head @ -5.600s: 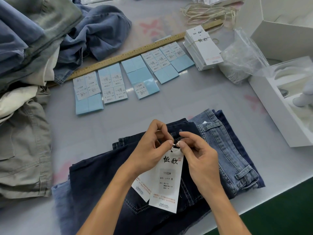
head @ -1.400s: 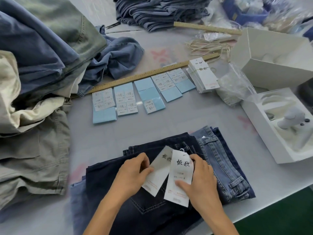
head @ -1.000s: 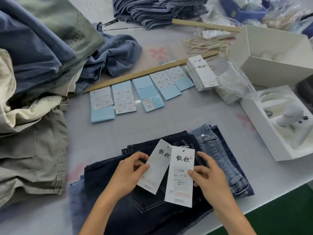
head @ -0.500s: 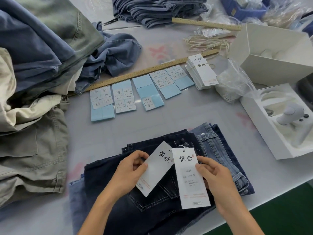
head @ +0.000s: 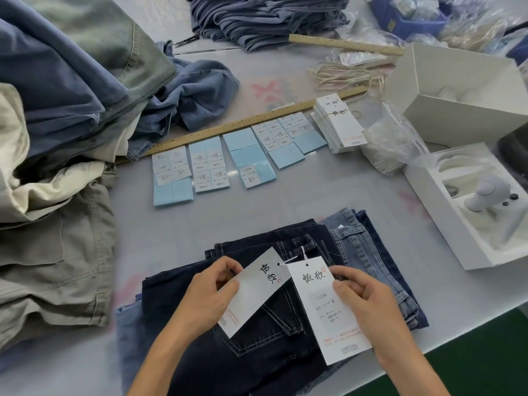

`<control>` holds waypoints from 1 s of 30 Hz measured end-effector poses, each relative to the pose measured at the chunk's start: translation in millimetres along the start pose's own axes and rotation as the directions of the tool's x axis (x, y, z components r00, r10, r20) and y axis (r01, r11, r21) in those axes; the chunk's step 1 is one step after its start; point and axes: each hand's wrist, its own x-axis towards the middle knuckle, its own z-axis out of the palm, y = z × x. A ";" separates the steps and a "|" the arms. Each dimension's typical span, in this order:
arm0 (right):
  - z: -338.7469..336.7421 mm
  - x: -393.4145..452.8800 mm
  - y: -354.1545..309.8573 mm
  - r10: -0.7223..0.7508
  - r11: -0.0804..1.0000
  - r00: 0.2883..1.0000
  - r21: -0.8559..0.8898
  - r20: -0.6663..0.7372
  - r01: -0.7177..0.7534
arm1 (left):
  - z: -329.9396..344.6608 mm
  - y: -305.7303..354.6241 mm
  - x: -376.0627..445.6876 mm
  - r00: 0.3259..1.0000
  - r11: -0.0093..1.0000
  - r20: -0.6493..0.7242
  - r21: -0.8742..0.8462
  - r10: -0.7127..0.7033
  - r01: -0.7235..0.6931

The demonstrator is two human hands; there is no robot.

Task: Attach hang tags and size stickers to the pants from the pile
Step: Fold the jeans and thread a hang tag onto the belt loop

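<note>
On the dark jeans (head: 257,352), curled fingers (head: 225,268) pinch both hang tags (head: 328,307).

hang tag (head: 328,310) over dark jeans (head: 257,352): brand 恒欣, "1103#", size "M" | second tag (head: 254,290) left of it: same two characters, turned sideways | sticker sheets (head: 211,167) beyond jeans: "1103#", "XS", "S" | fine print unreadable
</note>
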 end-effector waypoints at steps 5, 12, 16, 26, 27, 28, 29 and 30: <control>14.9 -5.8 6.4 0.054 0.991 0.983 -0.127 0.178 -0.031 | -1.7 -1.3 -5.0 0.987 0.998 0.158 0.051 -0.029 0.022; 37.2 -10.3 11.4 0.093 0.984 0.951 -0.175 0.294 -0.042 | 4.7 4.1 -2.9 0.980 0.999 0.198 0.033 0.007 -0.013; 52.4 -11.1 16.5 0.076 0.994 0.959 -0.100 0.272 -0.050 | 10.5 8.3 -2.4 0.976 1.000 0.220 0.000 0.006 -0.006; 49.5 -6.7 17.9 -0.030 0.980 0.996 -0.193 0.088 0.047 | 9.3 7.9 -1.5 0.976 0.999 0.215 0.023 -0.029 0.024; 46.5 -4.9 16.9 -0.067 0.976 0.997 -0.203 0.037 0.073 | 9.2 7.8 -1.9 0.976 1.000 0.215 0.008 -0.029 0.028; 43.2 -2.4 16.4 -0.115 0.967 0.993 -0.229 -0.014 0.109 | 9.4 8.0 -2.0 0.977 1.000 0.211 0.006 -0.022 0.022; 39.5 0.9 16.3 -0.178 0.949 0.982 -0.276 -0.060 0.155 | 10.0 8.1 -1.8 0.979 1.000 0.205 0.020 -0.009 0.005; 35.7 4.7 16.4 -0.250 0.919 0.963 -0.338 -0.099 0.204 | 11.2 7.6 -1.5 0.980 0.999 0.198 0.046 0.008 -0.017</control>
